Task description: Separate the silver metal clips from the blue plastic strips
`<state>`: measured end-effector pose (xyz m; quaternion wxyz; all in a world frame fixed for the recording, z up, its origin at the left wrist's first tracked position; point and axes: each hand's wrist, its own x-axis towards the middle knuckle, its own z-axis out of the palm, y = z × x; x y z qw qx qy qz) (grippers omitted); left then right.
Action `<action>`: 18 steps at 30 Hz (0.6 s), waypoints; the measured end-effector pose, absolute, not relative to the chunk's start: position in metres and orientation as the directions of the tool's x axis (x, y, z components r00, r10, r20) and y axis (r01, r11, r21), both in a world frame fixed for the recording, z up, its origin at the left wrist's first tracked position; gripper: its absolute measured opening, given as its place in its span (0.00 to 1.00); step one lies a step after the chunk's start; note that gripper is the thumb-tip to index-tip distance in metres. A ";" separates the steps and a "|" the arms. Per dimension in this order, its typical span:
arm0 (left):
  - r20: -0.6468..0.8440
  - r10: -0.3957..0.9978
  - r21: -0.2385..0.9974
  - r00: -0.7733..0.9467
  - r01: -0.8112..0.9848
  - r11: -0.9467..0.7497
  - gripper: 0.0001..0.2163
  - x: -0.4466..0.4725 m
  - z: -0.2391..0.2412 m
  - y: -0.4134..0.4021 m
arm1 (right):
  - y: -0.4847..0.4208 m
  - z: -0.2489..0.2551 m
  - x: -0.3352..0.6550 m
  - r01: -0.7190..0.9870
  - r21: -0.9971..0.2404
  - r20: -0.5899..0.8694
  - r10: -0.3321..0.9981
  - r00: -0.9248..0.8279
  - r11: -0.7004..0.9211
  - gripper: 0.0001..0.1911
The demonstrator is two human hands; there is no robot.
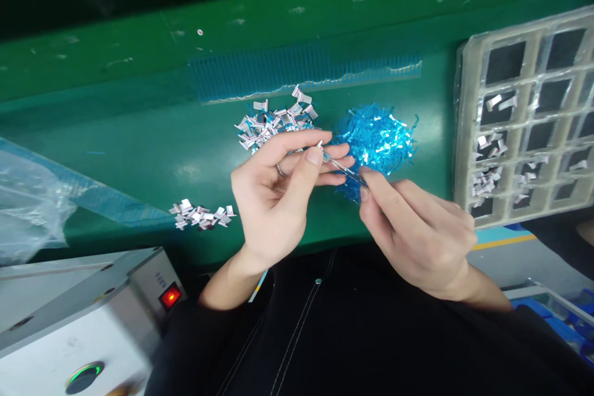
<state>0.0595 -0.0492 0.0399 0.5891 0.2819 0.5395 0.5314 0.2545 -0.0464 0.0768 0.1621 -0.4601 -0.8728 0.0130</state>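
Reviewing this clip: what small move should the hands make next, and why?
Probably peel the blue film strip off: the left hand pinches the small metal piece, the right hand grips the strip's other end, and peeled blue strips lie heaped behind.

The compartment tray (468, 136) and clear bag (28, 204) are cut off by picture edges.
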 end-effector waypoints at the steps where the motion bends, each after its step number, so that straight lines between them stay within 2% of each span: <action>1: -0.341 0.929 0.902 -0.146 -0.328 0.280 0.09 0.060 0.040 -0.049 | -0.046 0.077 0.254 0.800 -0.173 0.268 0.809 -0.523 0.574 0.14; 6: -0.384 0.914 0.879 -0.130 -0.354 0.319 0.11 0.060 0.041 -0.048 | -0.047 0.077 0.255 0.812 -0.165 0.254 0.819 -0.514 0.561 0.14; 18: -0.350 0.930 0.893 -0.112 -0.339 0.295 0.10 0.059 0.038 -0.050 | -0.046 0.076 0.253 0.794 -0.187 0.288 0.805 -0.519 0.579 0.11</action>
